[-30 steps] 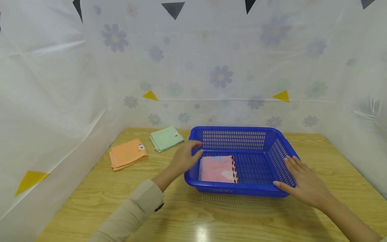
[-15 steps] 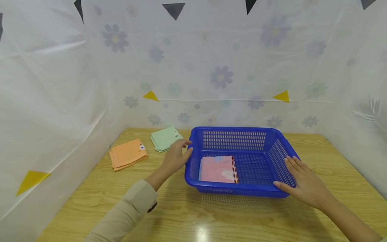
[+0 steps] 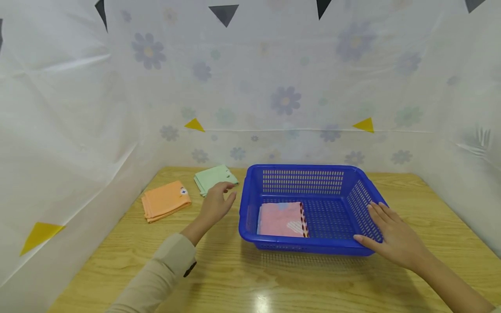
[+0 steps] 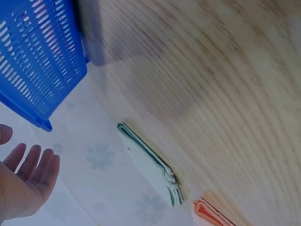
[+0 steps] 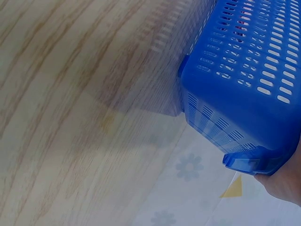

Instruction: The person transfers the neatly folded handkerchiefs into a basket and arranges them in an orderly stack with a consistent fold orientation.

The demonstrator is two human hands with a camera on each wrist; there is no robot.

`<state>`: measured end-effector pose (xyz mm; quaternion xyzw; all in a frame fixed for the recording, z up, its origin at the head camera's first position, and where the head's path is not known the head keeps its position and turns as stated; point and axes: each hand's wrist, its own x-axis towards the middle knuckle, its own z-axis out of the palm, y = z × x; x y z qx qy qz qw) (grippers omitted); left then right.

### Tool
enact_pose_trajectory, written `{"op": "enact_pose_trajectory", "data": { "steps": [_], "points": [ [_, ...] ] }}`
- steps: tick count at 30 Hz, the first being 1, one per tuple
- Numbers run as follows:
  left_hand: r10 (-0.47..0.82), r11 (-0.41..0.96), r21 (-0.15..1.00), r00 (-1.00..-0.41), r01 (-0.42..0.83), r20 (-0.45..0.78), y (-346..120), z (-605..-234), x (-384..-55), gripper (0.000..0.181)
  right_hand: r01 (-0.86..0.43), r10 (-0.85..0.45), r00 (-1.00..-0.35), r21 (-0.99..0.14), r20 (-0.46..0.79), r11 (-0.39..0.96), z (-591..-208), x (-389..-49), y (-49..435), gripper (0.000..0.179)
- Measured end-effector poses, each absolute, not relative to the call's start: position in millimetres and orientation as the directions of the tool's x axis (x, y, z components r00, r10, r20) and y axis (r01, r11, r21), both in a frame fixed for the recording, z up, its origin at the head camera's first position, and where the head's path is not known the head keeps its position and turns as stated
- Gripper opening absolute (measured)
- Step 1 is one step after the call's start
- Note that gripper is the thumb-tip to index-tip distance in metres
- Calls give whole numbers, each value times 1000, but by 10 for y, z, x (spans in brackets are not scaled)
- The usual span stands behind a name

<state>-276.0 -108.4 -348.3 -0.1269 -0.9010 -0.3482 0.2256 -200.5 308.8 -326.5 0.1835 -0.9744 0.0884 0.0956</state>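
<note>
My left hand [image 3: 214,203] hovers left of the blue plastic basket [image 3: 307,251], apart from it. Its fingers are loosely bent and hold nothing, near a folded green cloth [image 3: 213,177]. In the left wrist view, the hand [image 4: 29,186] is below the basket's corner in the picture. My right hand [image 3: 401,239] rests on the basket's front right corner, fingers straight over the rim and thumb on the front edge. In the right wrist view the basket hides most of that hand. Inside the basket, on the left, lies a folded pink cloth [image 3: 279,219] with a striped edge.
A folded orange cloth [image 3: 166,201] lies on the wooden table [image 3: 250,282], left of the green one. White flowered sheeting [image 3: 242,78] forms walls at the back and both sides.
My left hand has moved left, from over the basket's left rim to beside the green cloth. The right hand and the basket have stayed in place.
</note>
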Motion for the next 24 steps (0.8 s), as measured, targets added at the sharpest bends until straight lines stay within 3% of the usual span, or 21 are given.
{"op": "enact_pose_trajectory", "data": {
  "steps": [13, 24],
  "points": [
    [-3, 761, 598, -920, 251, 391, -1337, -3615, -2827, 27, -370, -338, -917, -138, 213, 918, -3266, -2005, 3086, 87],
    [-21, 756, 615, -930, 225, 366, -1490, -3652, -2857, 29, -368, -335, -918, -143, 211, 919, -3262, -2003, 3086, 87]
  ]
}}
